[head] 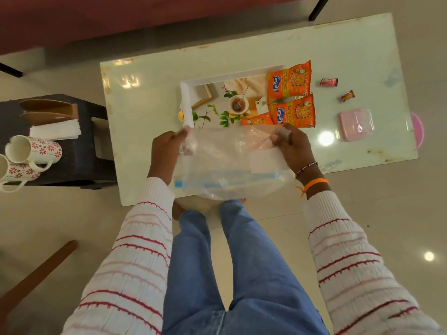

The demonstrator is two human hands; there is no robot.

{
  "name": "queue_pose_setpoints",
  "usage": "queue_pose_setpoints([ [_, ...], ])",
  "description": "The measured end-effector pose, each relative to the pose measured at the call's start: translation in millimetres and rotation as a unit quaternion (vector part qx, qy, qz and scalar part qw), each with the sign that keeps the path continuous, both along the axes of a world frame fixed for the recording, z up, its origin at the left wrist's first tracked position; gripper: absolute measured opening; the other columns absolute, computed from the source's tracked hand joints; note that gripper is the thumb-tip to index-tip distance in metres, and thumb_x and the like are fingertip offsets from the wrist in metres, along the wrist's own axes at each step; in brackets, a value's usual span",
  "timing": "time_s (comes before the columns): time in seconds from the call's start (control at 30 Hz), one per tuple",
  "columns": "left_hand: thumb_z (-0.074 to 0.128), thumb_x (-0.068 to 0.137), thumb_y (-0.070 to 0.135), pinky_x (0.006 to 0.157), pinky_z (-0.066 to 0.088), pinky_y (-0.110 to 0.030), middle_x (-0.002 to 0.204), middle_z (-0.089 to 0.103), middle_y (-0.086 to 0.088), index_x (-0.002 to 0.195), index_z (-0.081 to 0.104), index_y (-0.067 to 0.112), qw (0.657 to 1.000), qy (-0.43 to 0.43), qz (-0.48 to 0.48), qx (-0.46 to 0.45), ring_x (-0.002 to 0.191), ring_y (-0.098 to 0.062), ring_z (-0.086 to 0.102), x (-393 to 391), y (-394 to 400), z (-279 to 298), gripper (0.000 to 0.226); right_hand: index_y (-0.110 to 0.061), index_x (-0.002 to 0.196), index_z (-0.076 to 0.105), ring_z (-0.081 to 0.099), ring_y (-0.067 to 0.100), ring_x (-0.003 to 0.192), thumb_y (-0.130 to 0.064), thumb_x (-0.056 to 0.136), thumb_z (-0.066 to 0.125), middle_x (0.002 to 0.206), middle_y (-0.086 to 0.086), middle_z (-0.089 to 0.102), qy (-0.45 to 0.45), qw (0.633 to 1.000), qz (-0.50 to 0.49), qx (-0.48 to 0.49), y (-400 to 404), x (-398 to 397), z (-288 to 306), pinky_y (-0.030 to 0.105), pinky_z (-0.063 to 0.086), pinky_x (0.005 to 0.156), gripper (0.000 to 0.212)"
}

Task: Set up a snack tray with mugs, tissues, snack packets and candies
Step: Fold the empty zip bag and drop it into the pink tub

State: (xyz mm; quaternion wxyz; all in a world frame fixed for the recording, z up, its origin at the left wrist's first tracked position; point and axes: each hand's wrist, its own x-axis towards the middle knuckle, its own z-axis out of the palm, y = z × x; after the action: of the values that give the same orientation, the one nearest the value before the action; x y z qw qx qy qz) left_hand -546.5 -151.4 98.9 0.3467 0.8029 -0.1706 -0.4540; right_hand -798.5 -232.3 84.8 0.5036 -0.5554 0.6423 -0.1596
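Over the near edge of the white table (145, 97), my left hand (164, 153) and my right hand (294, 147) each grip a top corner of a clear plastic bag (225, 163) with a blue zip strip. Behind the bag lies a white tray (186, 93) with a printed picture. Three orange snack packets (289, 79) (294, 112) (256, 120) rest on the tray's right side. Two wrapped candies (328, 81) (347, 96) lie on the table to the right. Two white mugs with red flowers (32, 149) (14, 171) lie on their sides on a black stool, beside white tissues (55, 130).
A pink lidded box (355, 124) sits on the table's right part, near a pink round object (418, 129) at the edge. The black stool (79, 151) at the left also holds a brown wooden holder (48, 111). A maroon sofa (121, 18) runs along the far side.
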Motion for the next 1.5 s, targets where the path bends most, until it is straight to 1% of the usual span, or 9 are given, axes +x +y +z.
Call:
queue_pose_setpoints([
  [0.13,0.037,0.077,0.076,0.096,0.047,-0.047,0.119,0.067,-0.009,0.111,0.068,0.015,0.874,0.434,0.182,-0.122,0.113,-0.027,0.062,13.7,20.4,-6.8,0.076,0.004,0.103,0.061,0.055,0.019,0.086,-0.003,0.087,0.052,0.094,0.010,0.061,-0.076,0.987,-0.139,0.036,12.1,4.2,-4.9,0.028,0.046,0.076,0.019],
  [0.3,0.035,0.069,0.082,0.106,0.032,-0.057,0.137,0.053,-0.013,0.134,0.048,0.014,0.827,0.535,0.158,-0.070,0.126,-0.035,0.049,-27.3,30.8,-19.4,0.095,-0.005,0.097,0.061,0.054,0.022,0.085,0.001,0.082,0.050,0.090,0.012,0.059,-0.109,0.945,-0.298,0.079,46.6,25.0,-17.6,0.036,0.047,0.075,0.019],
  [0.53,0.059,0.086,0.011,0.059,0.055,-0.023,0.096,0.070,-0.006,0.125,0.055,0.001,0.956,0.280,0.073,-0.052,0.070,-0.013,0.069,-52.8,-10.3,-15.9,0.040,-0.019,0.085,0.057,0.057,0.021,0.086,-0.010,0.090,0.053,0.088,0.004,0.061,-0.218,0.936,-0.143,0.238,70.4,8.8,-10.7,0.035,0.050,0.076,0.011],
  [0.7,0.054,0.089,0.004,0.062,0.055,-0.019,0.101,0.072,-0.009,0.124,0.055,-0.002,0.954,0.295,-0.055,-0.004,0.081,-0.015,0.070,-41.6,-10.4,-19.9,0.036,-0.023,0.096,0.063,0.061,0.011,0.077,-0.041,0.095,0.040,0.088,-0.004,0.066,-0.246,0.913,-0.109,0.306,46.9,-14.1,-15.5,0.027,0.050,0.073,0.029],
  [0.87,0.051,0.084,-0.006,0.075,0.053,-0.030,0.099,0.064,-0.006,0.115,0.059,0.013,0.940,0.339,-0.043,-0.012,0.085,-0.018,0.061,-53.0,2.1,-22.5,0.037,-0.011,0.107,0.060,0.063,0.009,0.060,0.005,0.090,0.043,0.067,-0.008,0.070,-0.254,0.923,-0.110,0.268,39.0,-2.2,-14.0,0.021,0.052,0.060,0.029],
  [1.03,0.046,0.093,0.026,0.050,0.053,-0.021,0.061,0.069,-0.004,0.091,0.067,0.010,0.899,0.415,0.143,-0.001,0.053,-0.014,0.066,-70.4,14.0,-23.8,0.026,-0.010,0.087,0.058,0.059,0.007,0.064,0.006,0.093,0.035,0.066,-0.003,0.065,-0.253,0.916,-0.215,0.226,50.9,-0.9,-4.8,0.011,0.052,0.050,0.028],
  [1.27,0.042,0.076,0.073,0.089,0.050,-0.056,0.120,0.062,-0.021,0.118,0.056,0.002,0.775,0.597,0.198,-0.068,0.114,-0.037,0.059,-84.3,38.4,-21.0,0.083,-0.003,0.068,0.067,0.051,0.033,0.106,0.030,0.071,0.029,0.106,0.020,0.055,-0.202,0.919,-0.340,-0.008,70.2,11.4,-2.8,0.040,0.045,0.089,0.051],
  [1.4,0.043,0.073,0.075,0.089,0.050,-0.052,0.121,0.063,-0.011,0.124,0.054,0.014,0.850,0.522,0.071,-0.005,0.112,-0.031,0.061,-84.9,23.5,-7.4,0.081,0.002,0.076,0.072,0.054,0.029,0.108,0.013,0.074,0.041,0.126,0.021,0.056,-0.031,0.979,-0.110,-0.168,97.9,-0.9,-4.4,0.011,0.041,0.091,0.033],
  [1.5,0.051,0.068,0.070,0.086,0.051,-0.050,0.113,0.065,-0.005,0.119,0.056,0.024,0.902,0.429,-0.035,0.036,0.110,-0.029,0.061,-83.8,21.0,4.1,0.069,-0.006,0.074,0.070,0.056,0.039,0.108,-0.007,0.072,0.029,0.129,0.013,0.059,0.122,0.954,0.116,-0.249,116.2,-8.3,-0.9,0.033,0.050,0.082,0.041],
])
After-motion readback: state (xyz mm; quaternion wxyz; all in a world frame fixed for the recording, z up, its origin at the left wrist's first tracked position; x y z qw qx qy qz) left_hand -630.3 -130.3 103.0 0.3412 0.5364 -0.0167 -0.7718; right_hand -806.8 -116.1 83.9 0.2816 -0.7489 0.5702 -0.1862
